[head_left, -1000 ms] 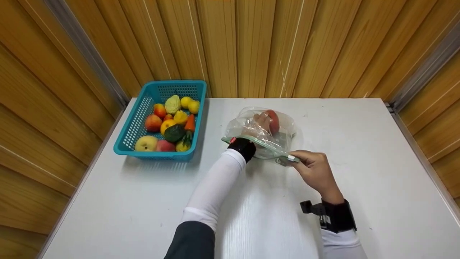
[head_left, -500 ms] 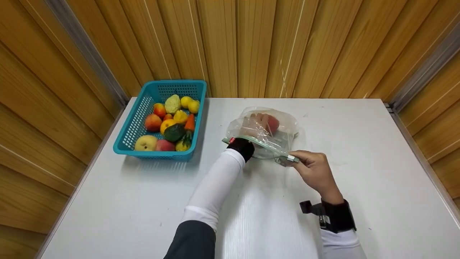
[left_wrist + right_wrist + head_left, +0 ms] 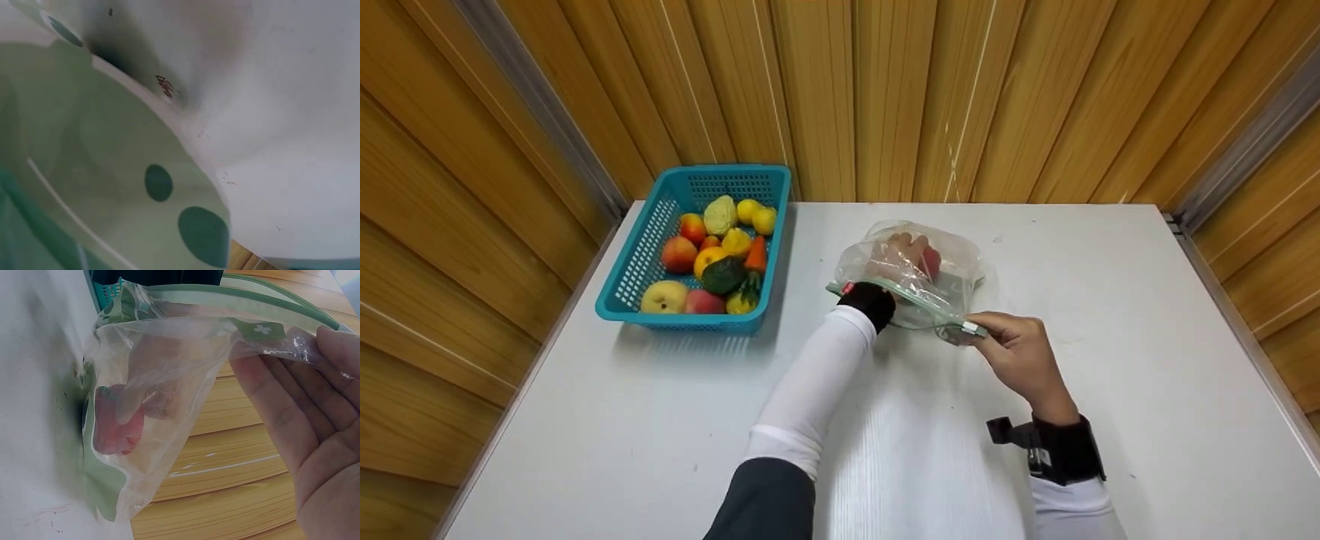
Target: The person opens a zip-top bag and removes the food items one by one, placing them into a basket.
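A clear zip bag (image 3: 960,247) with a green-edged mouth lies on the white table. My left hand (image 3: 896,259) is inside it up to the wrist strap, beside a round red fruit (image 3: 931,262). In the right wrist view, one finger crosses the red fruit (image 3: 115,433) and the other fingers lie off it, blurred by the film. My right hand (image 3: 1020,356) pinches the bag's right corner by the white slider (image 3: 971,328). The left wrist view shows the bag's pale green, dotted film (image 3: 112,146) close up, without the hand.
At the left a blue-green basket (image 3: 607,300) holds several fruits and vegetables, among them an avocado (image 3: 724,275), a carrot (image 3: 756,255) and lemons. Wood-patterned walls (image 3: 885,97) stand behind and beside the white table (image 3: 660,435).
Inside the bag, my left hand's fingers have come off their hold on the red fruit, which now sits slightly lower. My right hand keeps its pinch at the bag's corner.
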Action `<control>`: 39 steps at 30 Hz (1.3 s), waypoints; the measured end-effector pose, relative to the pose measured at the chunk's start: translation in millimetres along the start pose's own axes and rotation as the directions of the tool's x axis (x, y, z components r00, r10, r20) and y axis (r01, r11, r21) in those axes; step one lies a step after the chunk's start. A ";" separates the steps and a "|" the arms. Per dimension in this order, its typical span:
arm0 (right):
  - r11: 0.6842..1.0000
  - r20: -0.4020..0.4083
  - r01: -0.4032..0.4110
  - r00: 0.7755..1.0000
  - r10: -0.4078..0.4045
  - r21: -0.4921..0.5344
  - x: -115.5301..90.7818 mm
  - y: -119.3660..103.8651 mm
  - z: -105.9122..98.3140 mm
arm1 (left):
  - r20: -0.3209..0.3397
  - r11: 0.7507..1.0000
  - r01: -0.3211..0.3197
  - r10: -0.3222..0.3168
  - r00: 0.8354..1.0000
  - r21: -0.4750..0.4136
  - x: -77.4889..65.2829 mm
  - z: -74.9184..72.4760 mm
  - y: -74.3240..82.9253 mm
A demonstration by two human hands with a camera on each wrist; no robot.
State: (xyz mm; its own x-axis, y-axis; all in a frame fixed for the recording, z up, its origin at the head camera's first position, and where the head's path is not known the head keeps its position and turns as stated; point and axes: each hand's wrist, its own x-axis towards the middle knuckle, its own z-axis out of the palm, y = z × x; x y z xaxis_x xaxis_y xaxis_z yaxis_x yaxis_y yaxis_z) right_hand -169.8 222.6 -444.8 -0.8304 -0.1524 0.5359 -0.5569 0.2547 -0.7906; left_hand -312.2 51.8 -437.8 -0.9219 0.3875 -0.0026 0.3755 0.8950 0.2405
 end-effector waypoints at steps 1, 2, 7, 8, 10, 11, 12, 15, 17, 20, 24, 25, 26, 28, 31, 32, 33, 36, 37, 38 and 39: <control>1.000 -0.001 0.000 1.000 0.000 0.001 0.0 -0.2 0.0 | 0.016 1.000 0.010 -0.009 1.000 -0.029 -0.2 -0.7 -0.1; 1.000 -0.002 -0.001 1.000 0.001 0.000 -0.1 -0.3 0.1 | 0.040 0.998 0.028 -0.026 0.999 -0.054 -0.7 -1.4 -0.4; 1.000 -0.001 -0.015 1.000 0.015 -0.007 -0.5 -0.7 0.9 | 0.121 0.989 0.106 -0.094 0.988 -0.104 -1.3 -1.0 -5.4; 1.000 -0.001 -0.017 1.000 0.017 -0.012 -0.4 -0.7 1.2 | 0.135 0.988 0.120 -0.105 0.985 -0.101 -2.2 -0.9 -6.7; 1.000 0.000 -0.020 1.000 0.020 -0.019 0.0 -1.0 1.8 | 0.143 0.985 0.130 -0.114 0.983 -0.109 -3.9 -0.9 -9.5; 1.000 0.000 -0.022 1.000 0.022 -0.021 0.5 -1.1 2.1 | 0.149 0.983 0.138 -0.120 0.982 -0.118 -5.2 -0.8 -10.8; 0.999 -0.003 -0.019 1.000 0.019 -0.027 0.8 -1.3 2.4 | 0.157 0.983 0.136 -0.116 0.981 -0.122 -6.6 -0.7 -12.3; 0.999 -0.005 -0.009 1.000 0.009 -0.038 1.6 -1.3 2.8 | 0.171 0.989 0.092 -0.071 0.983 -0.118 -11.0 -1.2 -16.4; 0.999 -0.006 -0.002 1.000 0.002 -0.048 1.7 -1.0 2.8 | 0.171 0.992 0.050 -0.030 0.985 -0.114 -14.0 -1.3 -19.2; 0.999 -0.007 0.004 1.000 -0.005 -0.054 1.2 -0.3 2.1 | 0.129 0.988 0.001 0.019 0.992 -0.152 -18.8 -1.5 -23.0; 0.998 -0.019 0.010 1.000 -0.011 -0.064 0.2 0.5 1.4 | 0.064 0.982 -0.084 0.096 0.993 -0.171 -27.1 -4.5 -23.0; 0.998 -0.018 0.009 1.000 -0.010 -0.064 0.2 0.3 1.2 | 0.061 0.984 -0.107 0.116 0.991 -0.142 -29.6 -6.4 -22.3; 0.998 -0.019 0.010 1.000 -0.011 -0.066 0.0 0.6 1.0 | 0.065 0.986 -0.127 0.135 0.989 -0.106 -31.9 -8.4 -21.1; 0.998 -0.019 0.008 1.000 -0.010 -0.069 -0.1 0.9 0.7 | 0.097 0.986 -0.163 0.167 0.981 -0.043 -36.8 -12.7 -19.0; 0.997 -0.018 0.002 1.000 -0.003 -0.073 -0.3 1.6 0.0 | 0.132 0.973 -0.229 0.224 0.966 0.030 -44.0 -18.8 -17.9; 0.997 -0.016 0.000 1.000 -0.001 -0.077 -0.4 1.7 -0.3 | 0.130 0.966 -0.254 0.247 0.960 0.038 -46.5 -20.5 -17.8; 0.997 -0.012 -0.006 1.000 0.005 -0.075 -0.4 1.7 -0.6 | 0.127 0.958 -0.282 0.274 0.953 0.054 -49.1 -22.2 -18.0; 0.997 -0.002 -0.020 1.000 0.020 -0.071 -0.6 1.6 -1.3 | 0.081 0.922 -0.370 0.363 0.928 0.114 -56.6 -25.8 -19.0; 0.997 0.000 -0.022 1.000 0.022 -0.069 -0.6 1.5 -1.4 | 0.061 0.914 -0.385 0.381 0.923 0.125 -59.5 -27.2 -19.4; 0.997 0.002 -0.024 1.000 0.024 -0.067 -0.6 1.5 -1.5 | 0.039 0.910 -0.392 0.391 0.920 0.134 -62.8 -28.6 -19.7; 0.998 0.003 -0.024 1.000 0.024 -0.066 -0.6 1.6 -1.5 | 0.012 0.905 -0.402 0.404 0.915 0.136 -66.2 -29.9 -20.4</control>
State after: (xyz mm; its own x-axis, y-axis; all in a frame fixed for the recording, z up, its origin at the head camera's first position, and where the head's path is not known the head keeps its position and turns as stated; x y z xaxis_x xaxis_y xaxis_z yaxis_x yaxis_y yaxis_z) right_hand -170.2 224.5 -445.9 -0.8438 -0.1491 0.5156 -0.5345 0.3204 -0.7821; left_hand -261.7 1.3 -413.5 -0.6901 0.7189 0.0835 0.7237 0.6847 0.0867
